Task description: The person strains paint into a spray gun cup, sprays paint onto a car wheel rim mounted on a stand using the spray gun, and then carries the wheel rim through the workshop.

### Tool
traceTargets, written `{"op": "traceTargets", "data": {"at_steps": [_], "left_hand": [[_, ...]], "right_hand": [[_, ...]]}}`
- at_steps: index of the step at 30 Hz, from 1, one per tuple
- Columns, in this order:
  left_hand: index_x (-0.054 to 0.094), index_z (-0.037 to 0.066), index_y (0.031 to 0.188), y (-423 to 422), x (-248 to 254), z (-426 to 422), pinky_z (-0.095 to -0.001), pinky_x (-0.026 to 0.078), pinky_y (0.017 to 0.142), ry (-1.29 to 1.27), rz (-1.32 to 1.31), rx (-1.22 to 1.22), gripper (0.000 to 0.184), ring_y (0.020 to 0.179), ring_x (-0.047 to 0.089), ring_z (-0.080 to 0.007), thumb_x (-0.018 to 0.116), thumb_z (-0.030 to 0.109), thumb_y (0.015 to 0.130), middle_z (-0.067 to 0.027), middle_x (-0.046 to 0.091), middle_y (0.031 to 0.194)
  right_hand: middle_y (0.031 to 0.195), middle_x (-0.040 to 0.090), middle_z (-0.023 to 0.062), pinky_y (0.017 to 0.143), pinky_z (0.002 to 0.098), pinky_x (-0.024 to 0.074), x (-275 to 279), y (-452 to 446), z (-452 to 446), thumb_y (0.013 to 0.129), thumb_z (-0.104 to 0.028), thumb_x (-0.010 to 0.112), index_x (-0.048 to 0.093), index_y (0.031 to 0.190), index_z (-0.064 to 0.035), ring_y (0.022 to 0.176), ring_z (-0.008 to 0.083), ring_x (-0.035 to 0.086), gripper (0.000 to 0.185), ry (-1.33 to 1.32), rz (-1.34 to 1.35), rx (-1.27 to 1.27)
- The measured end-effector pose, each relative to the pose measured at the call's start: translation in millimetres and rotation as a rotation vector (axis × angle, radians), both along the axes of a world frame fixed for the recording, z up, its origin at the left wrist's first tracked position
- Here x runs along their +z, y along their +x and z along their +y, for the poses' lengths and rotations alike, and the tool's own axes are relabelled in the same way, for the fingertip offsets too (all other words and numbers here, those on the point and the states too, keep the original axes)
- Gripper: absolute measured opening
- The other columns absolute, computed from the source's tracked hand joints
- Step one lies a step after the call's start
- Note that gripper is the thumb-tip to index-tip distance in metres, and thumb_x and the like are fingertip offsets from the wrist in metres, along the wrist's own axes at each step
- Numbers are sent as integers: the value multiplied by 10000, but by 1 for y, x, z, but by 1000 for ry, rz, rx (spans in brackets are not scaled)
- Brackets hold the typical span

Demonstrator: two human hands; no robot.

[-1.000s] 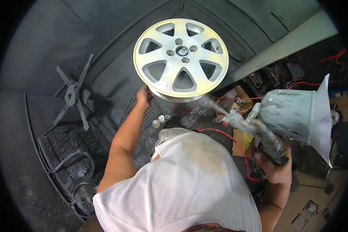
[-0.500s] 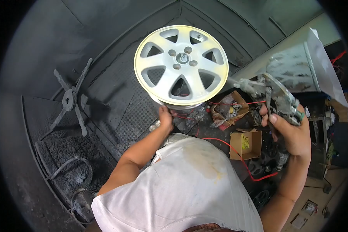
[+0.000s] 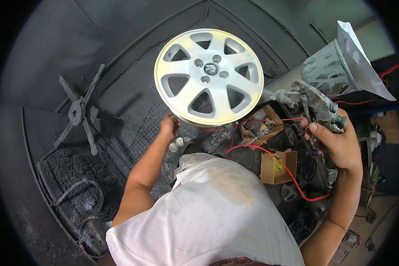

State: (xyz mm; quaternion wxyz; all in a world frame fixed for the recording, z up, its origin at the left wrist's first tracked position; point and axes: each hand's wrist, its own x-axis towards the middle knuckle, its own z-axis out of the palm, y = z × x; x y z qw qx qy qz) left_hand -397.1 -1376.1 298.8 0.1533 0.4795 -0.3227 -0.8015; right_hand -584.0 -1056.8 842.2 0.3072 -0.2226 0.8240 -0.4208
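Note:
A silver-white alloy wheel (image 3: pixel 195 99) with yellowish overspray round its edge faces up in front of me. Its round centre cap (image 3: pixel 210 68) bears an emblem. My left hand (image 3: pixel 168 127) is closed on the wheel's lower left edge, its fingertips partly hidden under the rim. To the right of the wheel, my right hand (image 3: pixel 339 144) grips a paint-smeared spray gun (image 3: pixel 312 99). The nozzle points left at the wheel's right edge, apart from it, with a faint mist between them. A white paint-streaked cup (image 3: pixel 330 68) sits on the gun's far side, with a paper sheet (image 3: pixel 363 60) at its mouth.
Cardboard boxes (image 3: pixel 278 166) and a red hose (image 3: pixel 292 175) lie below the gun. A grey cross-shaped stand (image 3: pixel 77 113) is at left, near a dark shaggy mat (image 3: pixel 68 188). Two small silver discs (image 3: pixel 176 144) lie near my left wrist. Dark booth walls (image 3: pixel 133 26) stand behind.
The wheel has turned slightly clockwise. My left hand has moved left along with its lower edge. My right hand and the spray gun have shifted slightly right, and the cup has tilted.

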Motion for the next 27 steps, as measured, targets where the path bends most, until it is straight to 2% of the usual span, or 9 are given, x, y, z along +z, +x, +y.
{"op": "traceTargets", "data": {"at_steps": [2,4,6,7,11,13,19,25,27], "left_hand": [[597,74,1195,-6,30,-16,-307,522,612,-56,-12,42,278,672,575,-172,518,86,929,-51,637,894],[594,99,1138,-15,56,-15,-301,490,607,-53,-54,114,178,633,544,-159,487,177,1019,-31,608,836],[568,119,1094,-17,42,24,-301,474,586,-100,-17,24,230,642,544,-151,424,298,1100,-28,600,842],[542,122,1084,-22,60,56,-311,472,575,-83,-26,109,301,623,529,-153,369,365,1130,-33,597,832],[542,91,1226,-27,49,129,-326,560,722,127,35,-25,271,920,663,-188,397,296,1123,-104,671,1124],[564,69,1269,-30,42,135,-349,546,784,296,144,-293,260,929,639,-208,506,232,1076,-73,644,1131],[590,64,1232,-41,31,126,-297,549,785,279,124,-201,209,945,669,-184,580,95,1025,-59,673,1120],[620,68,1143,-36,37,122,-285,563,747,285,124,-195,131,909,675,-173,616,108,1019,-56,672,1084],[621,63,1131,-34,38,120,-281,565,737,289,128,-166,120,896,677,-174,617,110,1021,-59,671,1061]], "right_hand": [[979,731,33,532,218,456,-1,3,-3,940,-167,732,677,1153,-24,788,76,638,262,-30,-64,-9],[976,730,34,539,219,456,-1,-1,-7,942,-167,733,677,1162,-21,790,76,636,270,-19,-48,42],[973,728,35,545,220,456,-5,-3,-9,945,-168,733,677,1172,-19,793,75,634,277,-9,-29,94],[955,725,27,550,214,450,-13,-4,-8,950,-169,728,678,1182,-16,781,70,626,282,-91,63,59],[918,724,13,600,212,468,-16,-7,-2,959,-157,717,682,1203,-10,764,70,622,287,-119,213,22],[926,731,16,625,223,483,-10,-7,0,958,-150,718,685,1198,-9,765,76,628,280,-32,150,27],[965,747,28,671,254,516,-4,7,-5,950,-151,739,689,1188,2,767,94,641,287,-9,-31,-44],[992,745,34,727,234,510,-12,-8,12,960,-124,722,682,1210,16,825,91,644,290,-107,112,-11],[1002,740,27,731,222,496,-13,-12,21,965,-124,713,678,1219,12,821,74,626,290,22,155,-10]]}}
